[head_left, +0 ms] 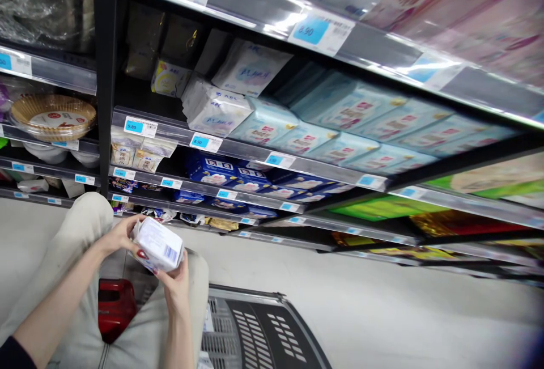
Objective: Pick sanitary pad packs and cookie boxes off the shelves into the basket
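The white wrapped package (160,243) is held up in front of the person, to the left of the grey slotted basket (263,329) and farther forward than it. Its long axis runs slantwise, from a far left end down to a near right end, the latter being the end closer to the basket. A broad pale face is turned up toward the viewer, with a small barcode (170,253) near the end on the basket's side; the print beside it is too blurred to read. The left hand (122,236) grasps the end away from the basket, its arm stretching forward and inward from a dark sleeve (17,355). The right hand (175,281) grips the end nearer the basket, thumb along the near edge and the other fingers around the far side, partly hidden; its bare forearm rises almost straight forward. Both hands clasp the package between them. Light trousers (74,278) cover bent legs to the left of the basket, and a red object (114,308) shows between them. Beyond the basket, stocked shelves (323,173) carry blue price tags and light blue packs (304,138).
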{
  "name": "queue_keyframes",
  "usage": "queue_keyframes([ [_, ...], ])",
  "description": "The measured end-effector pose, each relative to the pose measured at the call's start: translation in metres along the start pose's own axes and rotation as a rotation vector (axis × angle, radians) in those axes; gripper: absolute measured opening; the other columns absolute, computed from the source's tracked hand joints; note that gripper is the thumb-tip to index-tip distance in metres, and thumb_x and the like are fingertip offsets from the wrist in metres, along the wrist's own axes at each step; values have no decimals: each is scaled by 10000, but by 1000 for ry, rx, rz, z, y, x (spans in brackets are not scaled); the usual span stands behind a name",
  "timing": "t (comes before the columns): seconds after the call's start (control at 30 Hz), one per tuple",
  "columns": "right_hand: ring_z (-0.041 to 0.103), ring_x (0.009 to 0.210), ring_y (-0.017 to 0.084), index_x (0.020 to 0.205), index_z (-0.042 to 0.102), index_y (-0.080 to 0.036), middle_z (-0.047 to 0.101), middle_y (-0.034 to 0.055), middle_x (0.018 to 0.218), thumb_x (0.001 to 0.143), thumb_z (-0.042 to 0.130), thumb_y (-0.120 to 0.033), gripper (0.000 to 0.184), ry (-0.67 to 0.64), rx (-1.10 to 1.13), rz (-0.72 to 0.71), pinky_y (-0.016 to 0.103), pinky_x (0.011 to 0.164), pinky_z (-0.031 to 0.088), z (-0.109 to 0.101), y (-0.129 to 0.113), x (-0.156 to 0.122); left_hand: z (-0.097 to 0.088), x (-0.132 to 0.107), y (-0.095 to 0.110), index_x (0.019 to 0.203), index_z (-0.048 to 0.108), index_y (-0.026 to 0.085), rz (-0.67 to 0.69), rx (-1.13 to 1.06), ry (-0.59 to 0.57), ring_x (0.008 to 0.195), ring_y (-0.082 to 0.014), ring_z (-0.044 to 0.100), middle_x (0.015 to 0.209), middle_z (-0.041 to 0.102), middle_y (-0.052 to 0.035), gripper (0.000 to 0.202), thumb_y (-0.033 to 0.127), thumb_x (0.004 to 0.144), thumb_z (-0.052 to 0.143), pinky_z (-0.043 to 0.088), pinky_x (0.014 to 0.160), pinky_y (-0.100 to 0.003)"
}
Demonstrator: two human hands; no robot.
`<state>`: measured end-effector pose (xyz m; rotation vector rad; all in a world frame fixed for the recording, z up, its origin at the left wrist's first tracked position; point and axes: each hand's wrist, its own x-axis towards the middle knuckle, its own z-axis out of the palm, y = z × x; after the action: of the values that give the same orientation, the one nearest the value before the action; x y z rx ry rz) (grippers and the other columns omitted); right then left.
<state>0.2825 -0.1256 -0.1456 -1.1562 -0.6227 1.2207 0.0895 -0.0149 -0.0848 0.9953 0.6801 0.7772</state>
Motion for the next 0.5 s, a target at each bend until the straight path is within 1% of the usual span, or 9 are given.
queue_keyframes([
  [0.03, 739, 1246, 384, 1307, 689, -303, 781, 128, 1353, 462, 1062, -344, 925, 25, -15, -22, 490, 1012, 631, -1, 0, 0, -2, -1, 1, 1079, 792, 191, 27, 49, -38, 1212, -360, 713, 1180, 822, -104, 794, 270, 351, 1096, 503, 1079, -405],
  [0.1, 721, 1281, 395, 1234, 718, -287, 773, 144, 1357, 442, 1069, -377, 871, 56, -55, -89, 491, 1041, 613, -3, -1, 0, -4, -1, 1, 1085, 802, 203, 83, 140, -99, 1273, -385, 704, 1232, 815, -128, 773, 265, 373, 1097, 481, 1143, -454],
  [0.17, 695, 1333, 392, 1172, 737, -279, 750, 153, 1401, 495, 1055, -412, 760, 44, -84, -158, 486, 1078, 589, -4, -2, 1, -4, -1, 0, 1050, 810, 218, 144, 185, -136, 1309, -404, 701, 1260, 810, -143, 677, 276, 435, 1086, 476, 1164, -498],
  [0.23, 693, 1344, 379, 1121, 743, -271, 739, 156, 1423, 558, 1035, -415, 651, 23, -88, -195, 471, 1082, 584, -5, -2, 2, -4, -1, 0, 1000, 812, 230, 202, 204, -152, 1344, -413, 688, 1263, 813, -149, 564, 282, 500, 1068, 464, 1183, -524],
  [0.3, 698, 1342, 371, 1126, 745, -260, 739, 164, 1423, 574, 1032, -390, 635, 14, -83, -205, 457, 1090, 580, -3, -3, 2, -4, -1, 0, 1002, 813, 233, 214, 225, -153, 1356, -415, 682, 1269, 813, -151, 540, 277, 523, 1059, 457, 1197, -530],
  [0.37, 714, 1314, 370, 1186, 745, -261, 755, 158, 1393, 536, 1051, -357, 725, 21, -79, -174, 455, 1079, 590, 1, -6, 1, -4, -3, 2, 1096, 808, 226, 155, 239, -142, 1342, -417, 686, 1299, 802, -156, 653, 277, 499, 1068, 465, 1195, -526],
  [0.43, 739, 1256, 371, 1237, 742, -277, 782, 131, 1336, 474, 1073, -336, 834, 30, -63, -107, 462, 1035, 618, 2, -10, -1, -5, -6, 5, 1247, 776, 224, 72, 226, -124, 1374, -426, 660, 1382, 769, -167, 825, 301, 483, 1079, 467, 1203, -521],
  [0.5, 757, 1197, 376, 1224, 753, -280, 804, 111, 1265, 398, 1089, -330, 893, 72, -39, -59, 472, 996, 636, -7, -18, 0, -6, -7, 8, 1395, 713, 244, 6, 196, -110, 1476, -435, 580, 1517, 696, -179, 950, 354, 522, 1073, 453, 1228, -520],
])
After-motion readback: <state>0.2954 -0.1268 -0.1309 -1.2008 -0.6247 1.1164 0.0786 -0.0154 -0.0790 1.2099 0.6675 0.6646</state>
